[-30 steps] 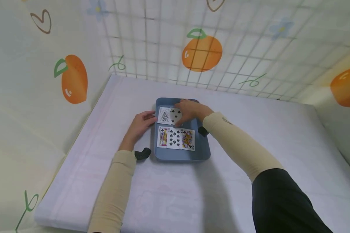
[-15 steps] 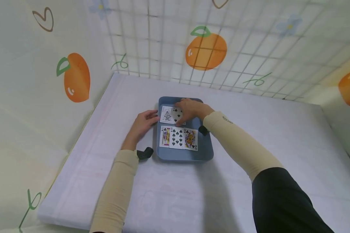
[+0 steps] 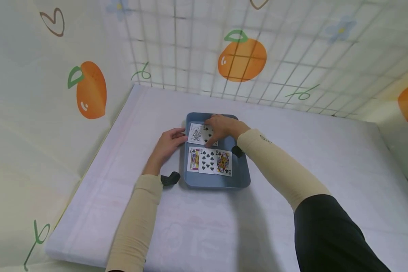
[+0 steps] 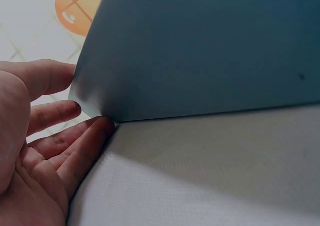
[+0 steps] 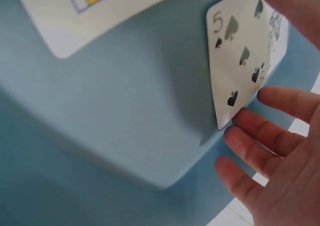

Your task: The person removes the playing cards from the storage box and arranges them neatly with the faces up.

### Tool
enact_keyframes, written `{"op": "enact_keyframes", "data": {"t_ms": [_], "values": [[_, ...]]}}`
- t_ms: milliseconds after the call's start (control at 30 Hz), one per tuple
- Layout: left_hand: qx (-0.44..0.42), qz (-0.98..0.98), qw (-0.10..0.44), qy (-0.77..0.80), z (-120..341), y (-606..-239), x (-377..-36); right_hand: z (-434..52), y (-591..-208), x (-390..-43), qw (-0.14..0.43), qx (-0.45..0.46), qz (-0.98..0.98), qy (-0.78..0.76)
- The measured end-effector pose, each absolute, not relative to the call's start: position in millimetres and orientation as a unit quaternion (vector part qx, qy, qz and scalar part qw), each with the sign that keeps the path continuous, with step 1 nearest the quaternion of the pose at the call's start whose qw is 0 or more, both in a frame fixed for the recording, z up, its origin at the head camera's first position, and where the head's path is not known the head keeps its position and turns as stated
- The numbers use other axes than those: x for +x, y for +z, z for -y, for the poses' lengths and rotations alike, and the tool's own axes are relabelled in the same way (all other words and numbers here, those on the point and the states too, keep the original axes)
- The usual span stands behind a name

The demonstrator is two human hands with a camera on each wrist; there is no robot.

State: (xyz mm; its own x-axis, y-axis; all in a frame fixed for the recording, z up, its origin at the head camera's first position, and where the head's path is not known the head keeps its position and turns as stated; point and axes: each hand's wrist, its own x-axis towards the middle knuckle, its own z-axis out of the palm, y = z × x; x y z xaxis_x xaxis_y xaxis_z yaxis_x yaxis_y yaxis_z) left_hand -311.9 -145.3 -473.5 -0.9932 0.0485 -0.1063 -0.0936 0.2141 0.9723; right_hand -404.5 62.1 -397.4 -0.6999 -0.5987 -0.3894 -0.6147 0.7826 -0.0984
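Observation:
A blue rectangular tray (image 3: 240, 177) holds two rows of playing cards. In its far row, the five of spades (image 5: 242, 50) lies partly over a joker (image 3: 195, 134). My right hand (image 3: 221, 127) reaches in from the right and holds the five by opposite edges, thumb on the near one and fingers on the far one. The near row has a face card (image 3: 193, 159), a ten of spades (image 3: 207, 161) and a queen of clubs (image 3: 224, 163), overlapping slightly. Outside the tray's left wall, my left hand (image 3: 168, 143) has relaxed fingers, their tips touching the lower corner (image 4: 112, 118).
A white cloth covers the table (image 3: 190, 226). Behind stands a wire grid (image 3: 187, 49) under a white sheet printed with oranges (image 3: 242, 60). The tray's raised walls surround the cards. Each wrist carries a dark camera mount (image 3: 170, 178).
The head view has shifted a little, so everything sits slightly farther right in it. Both hands and the cards keep their places relative to the tray.

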Motion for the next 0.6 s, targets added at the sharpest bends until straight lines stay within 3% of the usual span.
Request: {"op": "enact_keyframes", "data": {"t_ms": [600], "values": [[-0.017, -0.776, 0.061, 0.628, 145.0, -471.9, -310.2, -58.6, -395.8, -402.9, 0.207, -0.324, -0.923, 0.019]]}}
